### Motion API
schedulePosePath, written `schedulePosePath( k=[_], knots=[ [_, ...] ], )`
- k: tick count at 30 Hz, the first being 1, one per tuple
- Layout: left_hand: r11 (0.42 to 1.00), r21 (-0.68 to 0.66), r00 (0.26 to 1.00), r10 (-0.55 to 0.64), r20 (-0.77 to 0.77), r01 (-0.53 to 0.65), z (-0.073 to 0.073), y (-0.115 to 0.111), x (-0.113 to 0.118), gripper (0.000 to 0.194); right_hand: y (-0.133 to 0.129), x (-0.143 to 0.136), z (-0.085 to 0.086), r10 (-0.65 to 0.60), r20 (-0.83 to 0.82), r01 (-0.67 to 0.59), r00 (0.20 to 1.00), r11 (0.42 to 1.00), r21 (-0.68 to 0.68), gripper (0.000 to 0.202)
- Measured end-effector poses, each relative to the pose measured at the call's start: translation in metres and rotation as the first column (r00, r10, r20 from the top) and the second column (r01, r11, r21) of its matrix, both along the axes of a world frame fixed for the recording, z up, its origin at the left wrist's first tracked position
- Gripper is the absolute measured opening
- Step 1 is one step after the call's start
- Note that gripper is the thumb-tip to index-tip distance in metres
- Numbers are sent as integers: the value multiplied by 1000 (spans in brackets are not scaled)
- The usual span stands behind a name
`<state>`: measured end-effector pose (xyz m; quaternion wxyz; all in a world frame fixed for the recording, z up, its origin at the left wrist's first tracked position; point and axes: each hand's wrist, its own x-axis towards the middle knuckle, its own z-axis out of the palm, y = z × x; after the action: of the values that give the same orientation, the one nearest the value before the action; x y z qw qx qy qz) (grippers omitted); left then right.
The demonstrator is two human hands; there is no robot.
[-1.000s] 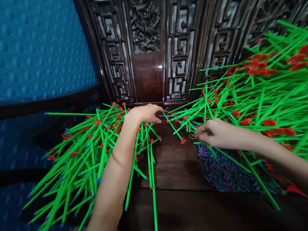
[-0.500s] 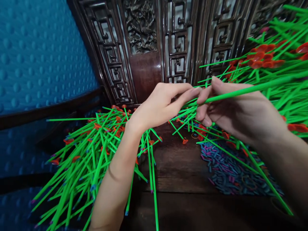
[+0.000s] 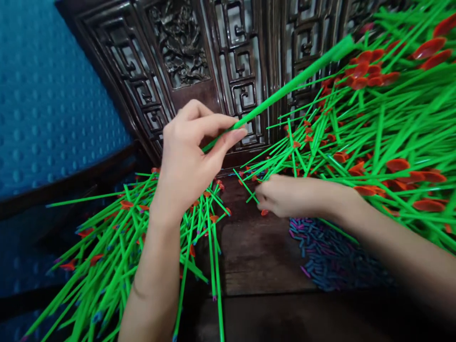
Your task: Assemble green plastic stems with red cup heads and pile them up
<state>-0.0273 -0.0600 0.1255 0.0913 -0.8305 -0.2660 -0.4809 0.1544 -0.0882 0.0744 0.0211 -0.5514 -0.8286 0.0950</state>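
Between thumb and fingers, my left hand (image 3: 192, 147) pinches a long green plastic stick (image 3: 285, 90). The stick slants up to the right, in front of the carved wood. Low over the table, my right hand (image 3: 276, 194) has its fingers curled downward beside a small orange cup piece (image 3: 264, 212) and some thin green sticks. What its fingertips touch or hold is hidden. A big heap of green sticks with orange cups (image 3: 356, 128) lies on the right. Under my left forearm spreads another pile of green sticks (image 3: 117, 256), with blue and purple tips.
Small blue and purple tube pieces (image 3: 331, 256) form a pile below my right forearm. A dark wooden surface (image 3: 256, 266) lies between the stick piles. Behind stands a carved wooden panel (image 3: 188, 42); a blue dimpled surface (image 3: 53, 104) is at the left.
My hands were together at the stick; now they are apart. The left holds it alone, while the right has let go and moved down to the table. The view has shifted slightly.
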Motion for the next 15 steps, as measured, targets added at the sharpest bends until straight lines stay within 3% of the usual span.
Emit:
schedulePosePath(
  k=[2, 6, 10, 15],
  knots=[
    [999, 43, 999, 32, -32, -31, -2, -1, 1, 13, 1, 1, -12, -6, 191, 42, 982, 981, -187, 11],
    [999, 13, 986, 52, -158, -50, -6, -5, 7, 14, 11, 1, -30, 23, 264, 69, 964, 941, -331, 26],
    [994, -56, 959, 74, -274, -93, -8, -5, 8, 20, 16, -6, -36, 74, 369, 84, 927, 915, -394, 24],
    [999, -11, 933, -49, -357, 48, -9, 2, 5, 29, 11, -14, -36, 105, 479, 114, 872, 907, -405, 22]
  ],
)
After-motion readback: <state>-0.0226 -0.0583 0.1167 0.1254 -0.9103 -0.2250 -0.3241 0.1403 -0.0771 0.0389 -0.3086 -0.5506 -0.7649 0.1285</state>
